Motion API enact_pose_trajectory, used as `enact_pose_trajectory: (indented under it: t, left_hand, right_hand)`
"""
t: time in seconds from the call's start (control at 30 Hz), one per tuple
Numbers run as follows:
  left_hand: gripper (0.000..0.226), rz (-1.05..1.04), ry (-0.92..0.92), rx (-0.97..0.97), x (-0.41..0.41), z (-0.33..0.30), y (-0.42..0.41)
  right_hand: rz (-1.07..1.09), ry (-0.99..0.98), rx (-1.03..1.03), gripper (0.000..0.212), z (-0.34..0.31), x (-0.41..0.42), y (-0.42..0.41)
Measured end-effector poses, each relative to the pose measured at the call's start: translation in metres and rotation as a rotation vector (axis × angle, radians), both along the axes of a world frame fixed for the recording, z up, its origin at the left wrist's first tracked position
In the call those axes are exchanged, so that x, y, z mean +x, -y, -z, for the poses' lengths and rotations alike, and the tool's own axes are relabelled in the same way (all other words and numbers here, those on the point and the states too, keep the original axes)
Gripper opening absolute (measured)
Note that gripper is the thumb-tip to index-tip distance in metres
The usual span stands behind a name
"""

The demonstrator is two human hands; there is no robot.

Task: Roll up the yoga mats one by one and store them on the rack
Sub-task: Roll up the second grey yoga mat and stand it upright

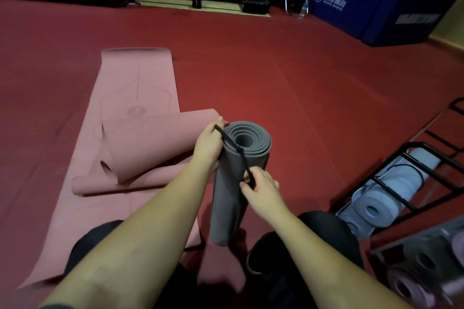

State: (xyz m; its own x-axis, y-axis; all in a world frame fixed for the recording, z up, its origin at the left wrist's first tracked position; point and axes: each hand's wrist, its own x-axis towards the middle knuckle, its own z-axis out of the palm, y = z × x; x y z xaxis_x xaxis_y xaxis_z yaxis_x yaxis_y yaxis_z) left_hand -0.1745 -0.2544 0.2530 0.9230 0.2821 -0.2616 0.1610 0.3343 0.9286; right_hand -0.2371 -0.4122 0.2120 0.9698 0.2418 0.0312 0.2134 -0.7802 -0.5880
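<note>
1. Head view shows the grey rolled mat (238,183) standing upright on the red floor (313,88) between the person's knees, its spiral end facing up.
2. A black strap (234,149) runs slantwise from the mat's top rim down its side.
3. The left hand (209,144) grips the roll near its top, fingers curled round it and pinning the strap's upper end at the rim.
4. The right hand (259,189) pinches the strap's lower end partway down the roll, thumb and fingers closed on it.
5. Judged from this, the step in hand is binding the roll. To do it well, the left hand should keep the layers squeezed tight so the spiral does not loosen, while the right draws the strap taut round the body, square to the roll, not slanted.
6. A pink mat (133,138) lies to the left, partly unrolled, with curled ends; it likely comes next.
7. The black rack (391,183) stands on the right, near the knee, already holding pale blue rolled mats (376,206); more rolls sit at the lower right corner.
</note>
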Motion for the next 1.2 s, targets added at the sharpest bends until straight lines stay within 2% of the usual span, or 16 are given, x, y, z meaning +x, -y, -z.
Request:
enact_pose_trajectory:
  t: [0.1,0.17,0.23,0.3,0.4,0.47,0.53,0.6,0.67,0.73,0.8,0.93,1.1,1.2]
  left_hand:
    - [0.045,-0.099,0.017,-0.179,-0.005,0.013,0.005]
    - [0.041,-0.174,-0.025,-0.197,-0.009,0.015,0.005]
    - [0.028,-0.18,-0.051,-0.107,-0.014,0.02,0.004]
    - [0.017,-0.142,-0.062,0.067,-0.021,0.028,0.002]
    - [0.015,-0.074,-0.04,0.238,-0.025,0.04,0.0]
    - [0.013,-0.06,-0.036,0.241,-0.023,0.04,0.0]
    - [0.012,-0.032,-0.023,0.266,-0.023,0.039,0.0]
    - [0.021,-0.004,-0.013,0.209,-0.025,0.043,0.0]
    - [0.036,0.017,-0.044,0.132,-0.029,0.042,0.003]
    - [0.039,0.024,-0.069,-0.011,-0.03,0.033,0.006]
    - [0.035,0.036,-0.056,-0.089,-0.026,0.026,0.01]
    - [0.058,0.077,-0.049,-0.045,-0.008,0.02,0.021]
    - [0.051,-0.063,-0.181,-0.101,0.005,0.031,0.028]
    - [0.061,-0.075,-0.245,-0.173,0.009,0.051,0.026]
  right_hand:
    - [-0.009,-0.022,-0.003,0.01,-0.003,0.006,0.004]
    - [-0.03,-0.004,-0.022,0.016,-0.002,0.007,0.007]
    - [-0.023,0.05,-0.089,0.025,0.003,0.006,0.009]
    - [0.0,0.124,-0.078,0.031,0.01,0.005,0.011]
    - [0.033,0.224,0.15,0.031,0.025,0.0,0.011]
    - [0.183,0.259,0.396,0.029,0.025,-0.004,0.01]
    - [0.411,0.159,0.69,0.03,0.012,0.001,0.006]
    - [0.539,0.004,0.875,0.036,0.001,0.016,0.0]
    - [0.565,-0.076,0.975,0.046,-0.003,0.032,-0.004]
    - [0.597,-0.143,1.07,0.048,-0.003,0.044,-0.007]
    - [0.616,-0.149,1.094,0.047,-0.004,0.052,-0.009]
    - [0.635,-0.216,1.081,0.053,-0.002,0.066,-0.016]
    - [0.722,-0.407,1.007,0.065,0.017,0.077,-0.02]
    - [0.715,-0.432,0.99,0.063,0.033,0.078,-0.024]
